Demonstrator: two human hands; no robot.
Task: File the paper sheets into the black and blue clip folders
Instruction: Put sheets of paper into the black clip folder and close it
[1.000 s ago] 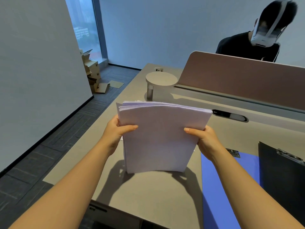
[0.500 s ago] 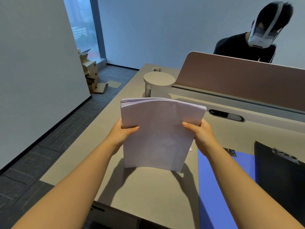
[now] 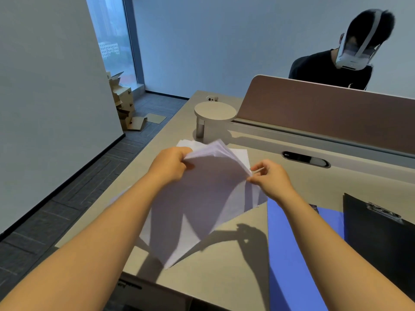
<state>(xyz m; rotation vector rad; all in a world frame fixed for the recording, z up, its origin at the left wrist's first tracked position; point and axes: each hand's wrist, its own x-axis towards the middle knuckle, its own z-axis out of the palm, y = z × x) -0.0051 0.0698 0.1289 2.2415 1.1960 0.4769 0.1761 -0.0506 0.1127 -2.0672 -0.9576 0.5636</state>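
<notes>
paper sheets (image 3: 202, 198) hang over the desk (image 3: 224, 272) in a loose, fanned bunch, tilted so one corner points down near the desk's front edge. left hand (image 3: 169, 163) is clamped on the bunch's upper left corner, fingers curled over the edge. right hand (image 3: 268, 176) pinches the upper right edge between thumb and fingertips, where a few sheets spread apart from the rest. the two hands are apart, one at each top corner, and the bunch sags and blurs between them. more white sheets (image 3: 240, 153) lie flat on the desk just behind the held bunch, partly hidden by it.

blue folder (image 3: 292, 254) lies flat on the desk to the right, under the right forearm, with its metal clip (image 3: 313, 207) only just showing at the far end. black folder (image 3: 381, 254) lies just beside it on the right, its silver clip (image 3: 381, 213) at the far end; whether the two folders touch or overlap is not clear. neither folder has paper on it.

farther back stands a small round stand (image 3: 214, 112) on a short post, next to a brown divider panel (image 3: 325, 111) that runs along the back of the desk. behind the panel sits another person (image 3: 332, 70) in a dark top, wearing a white headset. cardboard boxes (image 3: 122, 102) are piled on the floor by the window (image 3: 112, 34) at the left.
</notes>
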